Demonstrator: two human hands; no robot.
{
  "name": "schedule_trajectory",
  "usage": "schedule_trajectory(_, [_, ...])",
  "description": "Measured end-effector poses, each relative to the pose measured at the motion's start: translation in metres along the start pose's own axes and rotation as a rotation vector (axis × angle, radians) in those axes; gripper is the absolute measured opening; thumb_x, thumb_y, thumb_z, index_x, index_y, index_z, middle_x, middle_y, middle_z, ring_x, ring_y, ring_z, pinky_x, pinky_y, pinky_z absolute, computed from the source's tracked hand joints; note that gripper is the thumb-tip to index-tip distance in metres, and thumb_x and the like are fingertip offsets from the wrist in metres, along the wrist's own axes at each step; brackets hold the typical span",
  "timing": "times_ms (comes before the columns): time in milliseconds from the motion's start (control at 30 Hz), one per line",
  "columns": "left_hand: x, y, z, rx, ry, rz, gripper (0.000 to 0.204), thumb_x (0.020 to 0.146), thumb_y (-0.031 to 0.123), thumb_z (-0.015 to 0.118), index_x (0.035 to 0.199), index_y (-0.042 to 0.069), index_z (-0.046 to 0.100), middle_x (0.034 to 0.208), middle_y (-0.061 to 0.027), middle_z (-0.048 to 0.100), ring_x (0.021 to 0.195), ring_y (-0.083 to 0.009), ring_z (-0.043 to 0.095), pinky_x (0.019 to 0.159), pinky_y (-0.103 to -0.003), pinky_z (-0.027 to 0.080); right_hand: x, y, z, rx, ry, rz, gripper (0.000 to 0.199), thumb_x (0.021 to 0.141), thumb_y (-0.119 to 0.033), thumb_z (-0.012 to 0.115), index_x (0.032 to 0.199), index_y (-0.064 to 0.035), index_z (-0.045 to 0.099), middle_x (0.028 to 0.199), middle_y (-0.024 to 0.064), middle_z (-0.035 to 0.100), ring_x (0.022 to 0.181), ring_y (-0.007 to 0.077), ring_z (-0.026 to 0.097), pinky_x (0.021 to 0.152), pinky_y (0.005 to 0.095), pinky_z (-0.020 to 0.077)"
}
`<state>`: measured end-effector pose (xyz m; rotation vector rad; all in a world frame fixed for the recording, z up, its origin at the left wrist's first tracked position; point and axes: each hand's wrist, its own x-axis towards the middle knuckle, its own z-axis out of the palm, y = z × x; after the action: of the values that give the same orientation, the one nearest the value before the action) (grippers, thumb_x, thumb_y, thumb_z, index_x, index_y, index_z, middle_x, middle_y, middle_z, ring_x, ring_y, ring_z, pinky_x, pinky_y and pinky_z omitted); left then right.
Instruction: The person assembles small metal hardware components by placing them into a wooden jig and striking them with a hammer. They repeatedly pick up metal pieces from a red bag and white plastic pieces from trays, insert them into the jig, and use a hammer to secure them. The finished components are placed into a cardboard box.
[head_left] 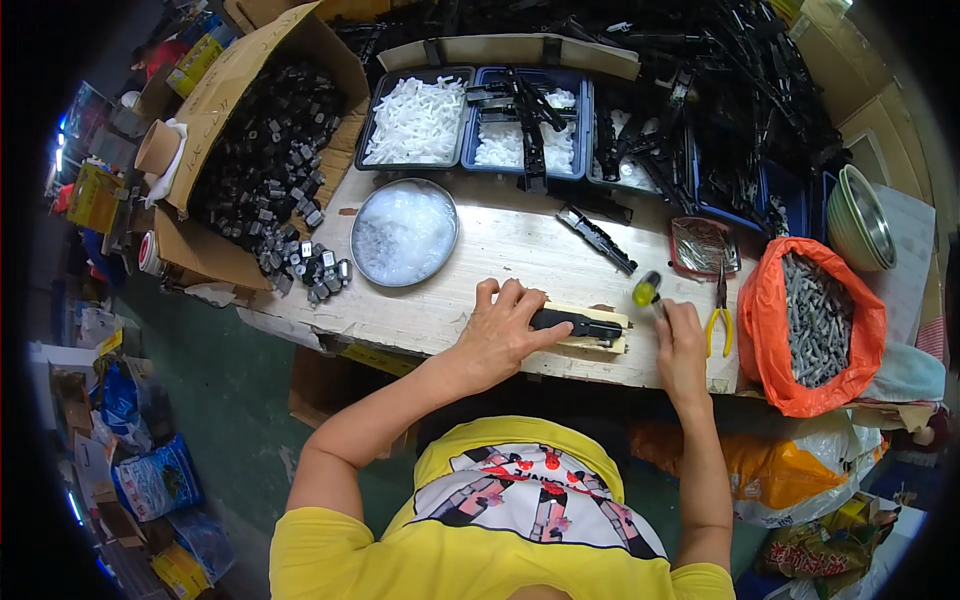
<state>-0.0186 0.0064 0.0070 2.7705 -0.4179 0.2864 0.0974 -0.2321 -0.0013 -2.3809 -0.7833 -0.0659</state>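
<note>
My left hand (505, 335) presses a black elongated part (595, 328) down onto a pale wooden block (618, 345) at the table's front edge. Its fingers rest over the part's left end and the thumb lies along it. Just to the right, my right hand (682, 345) is closed round the handle of a small hammer with a yellow-green end (646, 290). The hammer head is raised beside the block, apart from the black part. A similar black part (598, 240) lies on the table beyond my hands.
A round metal dish (405, 232) holds white, grease-like stuff. Yellow-handled pliers (720, 318) lie before a red-rimmed tray (705, 247). An orange bag (755, 330) of metal pins stands right. A carton (190, 165) spills metal pieces left; behind are a bin of white parts (414, 118) and black parts (740, 80).
</note>
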Motion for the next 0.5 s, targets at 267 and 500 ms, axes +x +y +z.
schedule_trajectory(267, [0.001,-0.002,-0.001,0.064,-0.009,0.061,0.053,0.062,-0.003,0.060,0.108,0.023,0.061,0.108,-0.0113,0.050,0.092,-0.0241,0.043,0.077,-0.041,0.028,-0.015,-0.078,-0.037,-0.047,-0.030,-0.198,0.023,0.079,-0.003,0.057,0.102,-0.0028,0.055,0.077,0.0129,0.053,0.062,0.0309,0.056,0.051,0.0402,0.0429])
schedule_trajectory(500, [0.006,0.001,-0.006,0.044,-0.072,0.038,0.050,0.063,-0.002,0.060,0.107,0.022,0.062,0.103,-0.0103,0.050,0.091,-0.0242,0.043,0.075,-0.039,0.028,-0.013,-0.082,-0.031,-0.090,-0.063,-0.198,0.013,0.083,-0.014,0.055,0.091,-0.0039,0.054,0.070,0.0124,0.055,0.056,0.0318,0.057,0.049,0.0416,0.0448])
